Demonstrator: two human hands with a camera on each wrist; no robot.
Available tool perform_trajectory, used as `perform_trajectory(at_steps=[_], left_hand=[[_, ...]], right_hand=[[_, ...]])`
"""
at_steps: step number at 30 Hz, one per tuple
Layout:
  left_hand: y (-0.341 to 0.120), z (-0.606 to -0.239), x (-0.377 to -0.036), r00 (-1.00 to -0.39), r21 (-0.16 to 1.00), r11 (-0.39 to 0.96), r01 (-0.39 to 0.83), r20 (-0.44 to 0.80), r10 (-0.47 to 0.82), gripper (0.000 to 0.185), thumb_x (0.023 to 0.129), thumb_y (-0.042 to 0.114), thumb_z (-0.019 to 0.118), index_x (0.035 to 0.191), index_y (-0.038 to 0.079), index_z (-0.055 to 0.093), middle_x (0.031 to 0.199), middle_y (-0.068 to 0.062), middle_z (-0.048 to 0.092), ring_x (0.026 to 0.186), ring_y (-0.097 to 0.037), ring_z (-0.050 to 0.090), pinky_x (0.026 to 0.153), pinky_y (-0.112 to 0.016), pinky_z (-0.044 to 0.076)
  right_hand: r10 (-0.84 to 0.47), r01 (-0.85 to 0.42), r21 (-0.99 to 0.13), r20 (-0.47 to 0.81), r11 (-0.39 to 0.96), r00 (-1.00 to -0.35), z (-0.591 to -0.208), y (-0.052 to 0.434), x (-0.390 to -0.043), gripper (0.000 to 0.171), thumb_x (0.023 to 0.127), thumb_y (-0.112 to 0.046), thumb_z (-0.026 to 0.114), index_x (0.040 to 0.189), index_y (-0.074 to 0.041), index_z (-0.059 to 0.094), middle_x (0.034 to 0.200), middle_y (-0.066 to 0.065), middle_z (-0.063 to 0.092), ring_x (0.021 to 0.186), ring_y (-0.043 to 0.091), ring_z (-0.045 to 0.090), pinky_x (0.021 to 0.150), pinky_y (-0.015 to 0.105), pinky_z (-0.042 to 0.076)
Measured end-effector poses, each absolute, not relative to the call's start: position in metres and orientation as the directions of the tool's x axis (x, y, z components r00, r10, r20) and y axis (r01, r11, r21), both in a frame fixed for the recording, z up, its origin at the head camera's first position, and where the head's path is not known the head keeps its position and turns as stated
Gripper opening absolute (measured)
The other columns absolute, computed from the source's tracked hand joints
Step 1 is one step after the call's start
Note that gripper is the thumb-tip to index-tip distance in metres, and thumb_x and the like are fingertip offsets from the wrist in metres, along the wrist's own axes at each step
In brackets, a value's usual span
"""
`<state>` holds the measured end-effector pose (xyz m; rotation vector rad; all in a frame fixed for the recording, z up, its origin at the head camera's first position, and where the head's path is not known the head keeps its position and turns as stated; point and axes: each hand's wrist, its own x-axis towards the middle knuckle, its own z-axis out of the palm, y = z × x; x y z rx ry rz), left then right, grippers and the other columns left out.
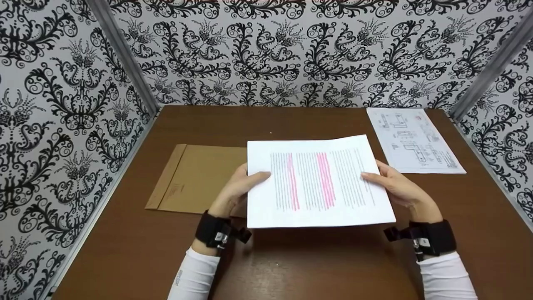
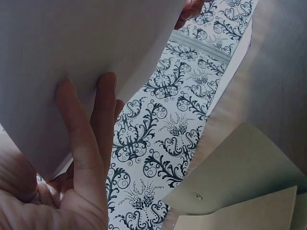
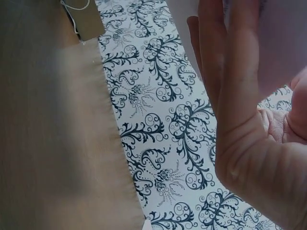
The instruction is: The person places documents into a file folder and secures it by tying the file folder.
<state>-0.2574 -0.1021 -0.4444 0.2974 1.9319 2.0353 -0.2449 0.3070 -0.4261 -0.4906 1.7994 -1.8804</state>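
Note:
A sheaf of white printed paper (image 1: pixel 310 143), with some lines marked in pink, is held up over the table between both hands. My left hand (image 1: pixel 238 185) pinches its left edge, thumb on the printed face and fingers (image 2: pixel 79 129) spread against the underside. On the opposite edge, my right hand (image 1: pixel 402 189) grips the same way, its fingers (image 3: pixel 240 62) behind the paper. How many sheets there are I cannot tell. Partly hidden by the left hand and the paper, a brown cardboard folder (image 1: pixel 204 175) lies on the table; its cover (image 2: pixel 244 167) looks slightly raised.
At the back right of the brown table (image 1: pixel 333 266) lies a stack of technical drawings (image 1: pixel 410 139). White string (image 3: pixel 76 6) shows on the folder in the right wrist view. Patterned walls (image 1: pixel 283 54) enclose the table at the back and sides.

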Motion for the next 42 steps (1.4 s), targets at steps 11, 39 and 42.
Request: perform_trajectory(at_steps=[11, 39, 42], left_hand=[[-0.105, -0.445, -0.258, -0.912, 0.999, -0.011, -0.05, -0.041, 0.408, 0.04, 0.098, 0.01, 0.061, 0.135, -0.005, 0.056, 0.106, -0.009, 0.076, 0.079, -0.015, 0.076, 0.068, -0.028, 0.063], [-0.112, -0.448, -0.264, -0.912, 0.993, -0.003, -0.114, -0.103, 0.398, 0.054, 0.1, 0.006, 0.061, 0.15, -0.001, 0.042, 0.133, -0.026, 0.065, 0.092, -0.014, 0.074, 0.077, -0.029, 0.062], [-0.114, -0.448, -0.265, -0.917, 0.988, 0.006, -0.156, -0.147, 0.372, 0.057, 0.101, 0.007, 0.061, 0.153, 0.0, 0.038, 0.14, -0.027, 0.06, 0.092, -0.014, 0.073, 0.076, -0.03, 0.062]], right_hand=[[-0.587, 0.143, -0.99, -0.118, 0.004, -0.801, -0.43, 0.302, -0.245, 0.022, 0.109, -0.013, 0.044, 0.13, -0.017, 0.049, 0.105, 0.0, 0.079, 0.088, 0.016, 0.079, 0.073, 0.032, 0.064], [-0.543, 0.089, -0.995, -0.099, 0.045, -0.834, -0.441, 0.304, -0.254, 0.022, 0.107, -0.008, 0.05, 0.122, -0.015, 0.064, 0.102, 0.001, 0.08, 0.084, 0.018, 0.08, 0.069, 0.032, 0.064], [-0.523, 0.087, -0.994, -0.11, 0.068, -0.845, -0.442, 0.304, -0.255, 0.02, 0.107, -0.01, 0.051, 0.121, -0.015, 0.065, 0.101, 0.001, 0.08, 0.083, 0.018, 0.08, 0.068, 0.032, 0.064]])
